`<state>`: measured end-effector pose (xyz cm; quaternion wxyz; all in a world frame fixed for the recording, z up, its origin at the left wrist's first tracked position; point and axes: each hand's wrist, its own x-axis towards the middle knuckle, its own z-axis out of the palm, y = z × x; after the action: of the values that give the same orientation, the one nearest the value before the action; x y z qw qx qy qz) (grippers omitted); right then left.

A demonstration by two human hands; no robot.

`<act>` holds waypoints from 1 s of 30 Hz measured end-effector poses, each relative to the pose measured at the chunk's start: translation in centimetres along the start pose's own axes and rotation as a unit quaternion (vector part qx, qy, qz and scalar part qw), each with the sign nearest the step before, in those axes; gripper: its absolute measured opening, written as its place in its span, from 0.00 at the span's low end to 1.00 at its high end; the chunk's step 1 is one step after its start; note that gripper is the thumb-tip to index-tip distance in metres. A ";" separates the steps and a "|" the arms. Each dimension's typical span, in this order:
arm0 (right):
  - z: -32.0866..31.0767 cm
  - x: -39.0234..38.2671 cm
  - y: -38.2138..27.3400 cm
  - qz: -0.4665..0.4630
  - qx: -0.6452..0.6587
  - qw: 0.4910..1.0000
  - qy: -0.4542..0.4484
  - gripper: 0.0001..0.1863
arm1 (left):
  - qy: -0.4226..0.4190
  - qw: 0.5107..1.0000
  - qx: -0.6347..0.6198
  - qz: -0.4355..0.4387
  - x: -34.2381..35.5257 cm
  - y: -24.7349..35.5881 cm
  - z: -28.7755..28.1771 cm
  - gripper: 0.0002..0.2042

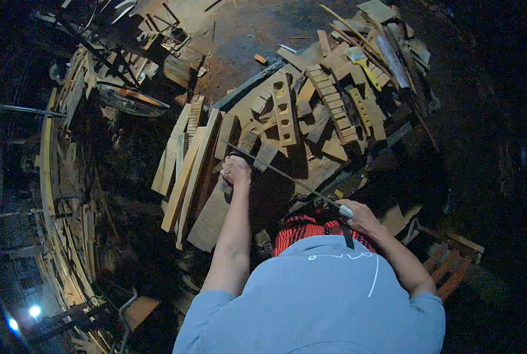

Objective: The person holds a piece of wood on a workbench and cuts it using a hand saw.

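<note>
In my right hand [361,217] is the pale handle [345,210] of a long, thin metal tool [287,177], which slants up and leftward over a pile of wooden pieces. My left hand [236,170] is closed near the tool's far end, on something dark that I cannot make out. Under and around that far end lie wooden blocks [263,154] and a plank [207,218]. Right of them are a strip with several holes [284,112] and a notched strip [331,100]. Long boards [184,171] lie side by side just left of my left hand.
A yellow-handled tool [366,68] and long sticks lie on the pile's upper right. Stacked timber [69,248] runs down the left, with a bicycle wheel [131,100] near its top. The dirt floor [240,47] shows beyond the pile. An orange wooden object [449,271] stands at lower right.
</note>
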<state>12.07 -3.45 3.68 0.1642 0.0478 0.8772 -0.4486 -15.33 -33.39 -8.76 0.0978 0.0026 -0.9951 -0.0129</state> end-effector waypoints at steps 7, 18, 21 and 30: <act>-0.8 1.3 -0.7 -0.006 0.037 0.999 -0.016 0.30 | -0.017 1.000 -0.012 -0.014 0.4 -0.5 1.7 0.07; 5.3 18.9 -7.9 -0.050 -0.035 0.998 -0.014 0.26 | 0.081 0.994 0.066 0.030 -0.1 -0.5 1.8 0.04; 5.2 18.6 -7.4 -0.076 -0.009 0.997 0.003 0.25 | 0.070 0.997 0.024 0.008 -0.4 -1.1 3.8 0.05; 1.4 5.5 -1.8 0.005 0.023 1.000 -0.018 0.28 | -0.118 0.991 0.059 -0.005 0.0 -0.8 3.2 0.05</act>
<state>6.78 -6.03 2.48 0.1813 0.0478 0.8633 -0.4685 -15.96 -34.16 -11.96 -0.0211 0.0120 -0.9987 0.0452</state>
